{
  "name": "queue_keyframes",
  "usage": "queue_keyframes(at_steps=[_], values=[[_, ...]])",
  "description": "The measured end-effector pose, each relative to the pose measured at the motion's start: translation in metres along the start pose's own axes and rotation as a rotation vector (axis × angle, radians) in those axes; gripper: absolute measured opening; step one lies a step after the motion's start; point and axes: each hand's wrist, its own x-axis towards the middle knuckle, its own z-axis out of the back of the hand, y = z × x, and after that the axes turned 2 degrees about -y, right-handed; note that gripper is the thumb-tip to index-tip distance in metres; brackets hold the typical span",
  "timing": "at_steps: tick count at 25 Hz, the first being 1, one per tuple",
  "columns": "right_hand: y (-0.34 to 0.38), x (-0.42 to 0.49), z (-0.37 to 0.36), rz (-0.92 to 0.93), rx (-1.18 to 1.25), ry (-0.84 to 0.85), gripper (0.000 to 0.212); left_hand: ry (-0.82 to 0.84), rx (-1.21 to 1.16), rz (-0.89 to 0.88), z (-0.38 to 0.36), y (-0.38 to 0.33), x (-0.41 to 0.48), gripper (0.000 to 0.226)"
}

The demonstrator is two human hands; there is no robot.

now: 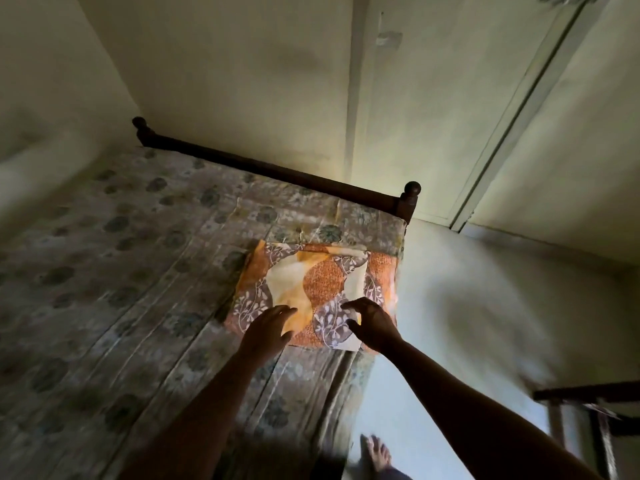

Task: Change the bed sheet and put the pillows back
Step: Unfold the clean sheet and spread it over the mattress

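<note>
A folded bed sheet [322,275], orange and brown with cream patches and white leaf prints, lies on the bare mattress [121,271] near the bed's right edge. The mattress is grey with a faded flower pattern. My left hand [268,329] hovers over the sheet's near left part, fingers spread and holding nothing. My right hand [372,323] is over the sheet's near right part, fingers curled and apart, with nothing in it. No pillows are in view.
A dark wooden bed rail with round knobs [408,197] runs along the far end against the wall. The pale floor [450,306] lies to the right of the bed, with my bare foot [377,452] on it. A dark wooden piece of furniture [588,410] stands at the lower right.
</note>
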Motion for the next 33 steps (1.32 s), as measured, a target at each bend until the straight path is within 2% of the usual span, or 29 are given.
queue_keyframes(at_steps=[5,10,11,12,14,16,18,19,20,24,26,28,31,33], values=[[-0.024,0.054,0.006,-0.302,0.257,-0.004,0.038,-0.022,-0.105,0.052,-0.003,-0.005,0.053,0.050],[-0.054,0.142,-0.010,-0.718,0.690,-0.139,0.061,0.026,-0.118,0.134,-0.006,0.009,0.108,0.050],[-0.059,0.157,-0.015,-0.771,0.771,-0.168,0.056,0.038,-0.134,0.151,-0.009,0.011,0.117,0.050],[-0.064,0.169,-0.020,-0.809,0.843,-0.198,0.043,0.044,-0.151,0.163,-0.011,0.014,0.125,0.051],[-0.062,0.180,-0.024,-0.742,0.746,-0.146,0.022,0.024,-0.181,0.187,-0.017,0.018,0.139,0.054],[-0.050,0.178,-0.025,-0.449,0.399,0.066,0.026,-0.017,-0.172,0.181,-0.021,0.022,0.151,0.065],[-0.038,0.161,-0.030,-0.056,0.184,0.276,0.031,0.012,0.012,0.031,-0.023,0.026,0.157,0.078],[-0.039,0.152,-0.034,0.070,0.115,0.309,0.035,0.050,0.130,-0.078,-0.025,0.028,0.160,0.080],[-0.045,0.146,-0.035,0.109,0.095,0.287,0.036,0.093,0.217,-0.157,-0.027,0.029,0.162,0.077],[-0.063,0.143,-0.020,0.073,0.116,0.202,0.032,0.103,0.362,-0.284,-0.024,0.027,0.168,0.053],[-0.063,0.144,-0.014,0.065,0.119,0.174,0.031,0.032,0.312,-0.304,-0.019,0.027,0.173,0.036],[-0.064,0.146,-0.009,-0.057,0.152,0.048,0.031,-0.053,0.184,-0.298,-0.019,0.026,0.175,0.011],[-0.074,0.146,-0.006,-0.320,0.233,-0.129,0.025,-0.075,-0.036,-0.207,-0.021,0.014,0.173,0.020],[-0.080,0.143,-0.005,-0.476,0.252,-0.184,0.017,-0.053,-0.089,-0.155,-0.032,0.015,0.170,0.042]])
